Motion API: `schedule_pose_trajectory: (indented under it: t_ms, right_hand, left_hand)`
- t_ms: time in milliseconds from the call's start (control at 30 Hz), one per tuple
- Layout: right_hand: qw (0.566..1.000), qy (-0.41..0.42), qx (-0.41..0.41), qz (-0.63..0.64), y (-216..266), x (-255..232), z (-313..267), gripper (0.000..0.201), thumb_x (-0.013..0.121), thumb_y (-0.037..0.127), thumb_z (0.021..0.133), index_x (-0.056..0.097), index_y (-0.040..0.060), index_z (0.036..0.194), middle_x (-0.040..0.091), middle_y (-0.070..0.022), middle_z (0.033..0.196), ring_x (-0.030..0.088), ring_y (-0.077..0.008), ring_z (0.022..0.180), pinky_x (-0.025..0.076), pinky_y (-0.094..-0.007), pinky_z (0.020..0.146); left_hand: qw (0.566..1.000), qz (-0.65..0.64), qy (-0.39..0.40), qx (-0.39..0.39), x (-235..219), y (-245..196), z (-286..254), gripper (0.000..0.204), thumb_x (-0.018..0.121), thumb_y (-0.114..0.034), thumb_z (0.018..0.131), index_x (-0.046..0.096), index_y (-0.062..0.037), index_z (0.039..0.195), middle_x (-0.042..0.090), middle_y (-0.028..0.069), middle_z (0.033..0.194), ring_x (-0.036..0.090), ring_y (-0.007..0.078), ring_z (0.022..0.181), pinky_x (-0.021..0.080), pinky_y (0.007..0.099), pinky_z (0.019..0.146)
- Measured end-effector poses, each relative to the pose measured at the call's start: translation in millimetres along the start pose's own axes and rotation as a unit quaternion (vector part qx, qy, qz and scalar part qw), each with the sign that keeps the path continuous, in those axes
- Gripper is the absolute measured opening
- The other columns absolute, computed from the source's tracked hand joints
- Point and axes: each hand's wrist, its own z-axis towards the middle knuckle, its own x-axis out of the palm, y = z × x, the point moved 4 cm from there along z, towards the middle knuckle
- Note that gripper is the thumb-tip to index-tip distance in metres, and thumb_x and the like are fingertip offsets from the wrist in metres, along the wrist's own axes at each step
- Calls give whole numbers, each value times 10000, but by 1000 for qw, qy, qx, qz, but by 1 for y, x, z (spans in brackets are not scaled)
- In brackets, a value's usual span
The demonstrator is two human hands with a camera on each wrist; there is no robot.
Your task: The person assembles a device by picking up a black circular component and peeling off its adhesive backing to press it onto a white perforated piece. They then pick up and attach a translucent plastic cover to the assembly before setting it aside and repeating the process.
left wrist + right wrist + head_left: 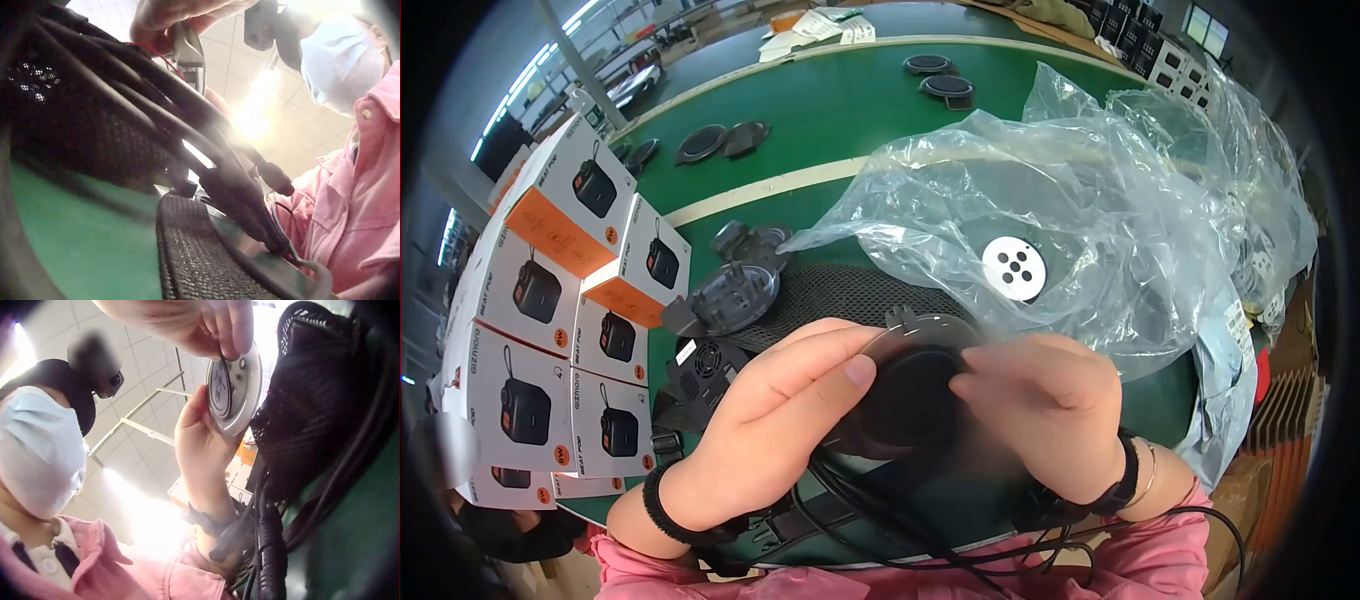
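Note:
In the head view, my left hand (775, 420) grips the left side of a round dark part (910, 395) with a clear rim, thumb on top. My right hand (1050, 410), blurred, has its fingertips at the part's right edge. The right wrist view shows the part's pale, glossy dish (250, 403) tilted, with a black-ringed disc (220, 390) against it. There, my right hand (181, 322) pinches the disc's upper edge, while my left hand (206, 444) supports the dish from below. Cables partly cover the left wrist view.
White and orange boxes (525, 395) are stacked at left. A clear plastic bag (1100, 200) with a white disc (1014, 268) lies at right. Behind my hands are black mesh (840, 290) and dark round parts (735, 295); black cables (880, 510) run in front.

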Motion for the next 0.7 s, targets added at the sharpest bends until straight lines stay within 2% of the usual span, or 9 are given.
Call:
schedule_pose_trajectory:
  t_ms: [200,267,300,367,400,467,533,633,700]
  right_hand:
    - [987,20,-98,-128,0,-2,-1,302,694,-20,610,586,28,888,572,-65,751,550,-111,649,413,-222,518]
    - [1000,-1,24,-3,-10,-1,-1,328,645,-8,696,506,20,992,553,-85,907,569,-103,769,452,-212,527]
    - [1000,-4,17,-3,-12,3,-1,328,645,-8,696,506,20,992,553,-85,907,569,-103,769,452,-212,527]
    - [943,73,64,317,-17,21,-1,450,610,-8,741,391,29,1132,517,-76,1002,549,-89,820,461,-212,536]
    - [944,75,51,318,-12,19,2,450,610,-8,741,391,29,1132,517,-76,1002,549,-89,820,461,-212,536]
    - [859,213,275,376,-12,27,-3,489,591,-30,753,350,34,1174,514,-62,1012,538,-85,840,471,-208,586]
    - [860,233,238,387,-15,27,-5,430,534,48,817,335,29,1198,516,-69,1010,552,-105,820,469,-219,636]
    - [851,235,204,424,-18,26,-7,416,300,299,919,302,17,1225,521,-105,987,565,-158,747,463,-271,662]
    - [846,219,198,444,-23,28,-10,417,299,301,919,301,17,1224,524,-112,976,565,-163,747,462,-274,661]
  left_hand:
    - [995,-89,3,-50,-2,3,0,256,405,-66,871,509,39,1080,504,59,1002,483,115,927,374,222,803]
    - [979,-174,7,-102,-1,0,0,282,406,-70,872,476,17,1130,510,52,1047,484,107,960,371,222,831]
    - [981,-170,8,-96,0,-2,0,282,406,-70,872,476,17,1130,510,52,1047,484,107,960,371,222,831]
    - [976,-191,8,-108,4,-5,-4,319,439,-46,853,434,9,1167,509,50,1078,477,103,983,369,226,852]
    - [990,-113,-4,-82,4,-4,-5,393,488,34,774,417,32,1161,521,100,1091,497,160,1001,385,279,863]
    - [995,-62,13,-80,2,-7,-7,442,505,93,742,417,11,1168,520,81,1093,492,144,1000,376,264,866]
    - [994,-41,12,-97,2,-19,-9,413,511,89,743,441,12,1143,517,68,1091,483,136,1005,374,254,861]
    - [995,-56,-80,6,-2,-55,-7,414,559,35,703,476,24,1109,545,69,1023,509,144,960,384,254,840]
    - [965,84,-199,147,-23,-87,1,422,505,-142,779,436,61,1142,549,91,1034,505,138,985,384,257,857]
